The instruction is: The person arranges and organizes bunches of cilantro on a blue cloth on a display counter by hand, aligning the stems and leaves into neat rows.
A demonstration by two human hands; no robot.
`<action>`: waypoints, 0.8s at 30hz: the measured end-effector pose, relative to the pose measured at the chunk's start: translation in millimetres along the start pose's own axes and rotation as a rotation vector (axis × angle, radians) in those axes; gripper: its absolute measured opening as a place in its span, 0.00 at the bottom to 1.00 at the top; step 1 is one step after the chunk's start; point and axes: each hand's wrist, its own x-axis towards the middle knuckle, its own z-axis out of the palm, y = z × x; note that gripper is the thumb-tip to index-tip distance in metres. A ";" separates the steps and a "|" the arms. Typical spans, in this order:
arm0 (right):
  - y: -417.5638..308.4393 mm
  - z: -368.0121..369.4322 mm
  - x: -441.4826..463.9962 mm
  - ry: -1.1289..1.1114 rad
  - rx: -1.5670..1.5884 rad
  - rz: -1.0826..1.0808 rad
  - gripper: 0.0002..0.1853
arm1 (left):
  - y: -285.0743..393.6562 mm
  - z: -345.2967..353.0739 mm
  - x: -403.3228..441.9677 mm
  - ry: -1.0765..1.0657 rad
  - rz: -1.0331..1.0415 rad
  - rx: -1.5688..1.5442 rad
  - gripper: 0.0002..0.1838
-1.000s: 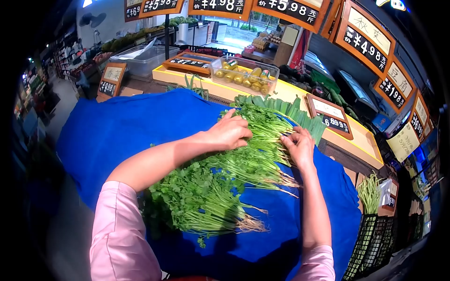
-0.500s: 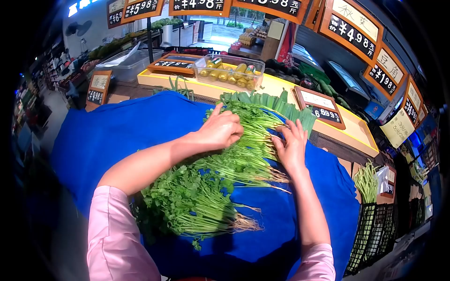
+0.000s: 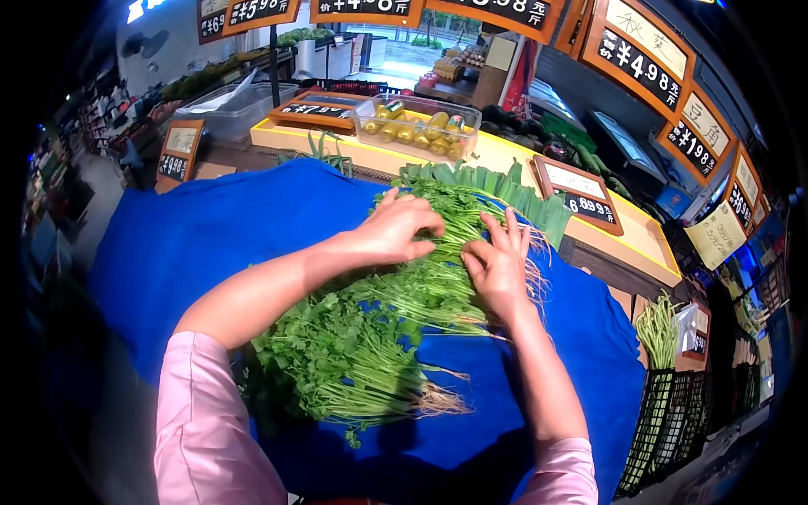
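Observation:
A bunch of cilantro (image 3: pixel 459 215) with thin pale roots lies on a blue cloth (image 3: pixel 202 227) under both hands. My left hand (image 3: pixel 400 227) curls its fingers and thumb around the leafy side of this bunch; its fingertips are partly hidden. Over the stems near the roots rests my right hand (image 3: pixel 502 268), its fingers stretched and apart. Closer to me, a second cilantro bunch (image 3: pixel 353 362) lies with its roots to the right. Flat green leek-like leaves (image 3: pixel 539 210) show behind the upper bunch.
Behind the cloth runs a yellow-edged wooden ledge (image 3: pixel 635 240) bearing a clear plastic box (image 3: pixel 417 130) of green-yellow fruit and framed price signs (image 3: pixel 581 194). More price signs (image 3: pixel 644 55) hang overhead. Long beans (image 3: pixel 656 332) stand in a black crate (image 3: pixel 661 421) at right.
My right hand has shifted left along the stems, and the upper bunch's roots now spread to its right. The fingers and thumb of my left hand have parted a little.

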 end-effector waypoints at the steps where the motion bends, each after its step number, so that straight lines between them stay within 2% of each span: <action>1: -1.0 -1.2 0.7 -0.008 0.012 0.013 0.05 | 3.1 1.0 0.3 0.042 0.048 0.020 0.17; 4: -3.2 -3.0 2.6 -0.017 0.025 0.031 0.06 | 25.4 5.7 6.7 -0.002 0.030 0.122 0.18; 8: -7.6 -6.0 4.0 -0.013 0.045 0.043 0.06 | 30.4 24.0 19.8 -0.136 -0.107 0.198 0.15; 12: 0.6 -1.9 2.1 -0.004 0.238 0.106 0.05 | 21.2 31.6 24.6 -0.126 -0.151 0.108 0.08; 16: 7.6 -1.6 3.3 0.008 0.328 0.131 0.04 | 18.2 36.9 23.7 -0.112 -0.140 0.091 0.07; 20: 0.4 -13.7 4.1 -0.049 0.173 0.066 0.02 | 19.1 36.5 25.1 -0.140 -0.156 0.076 0.07; 24: 11.4 -28.6 6.7 -0.011 0.165 0.097 0.02 | 20.0 35.6 23.8 -0.159 -0.172 0.075 0.07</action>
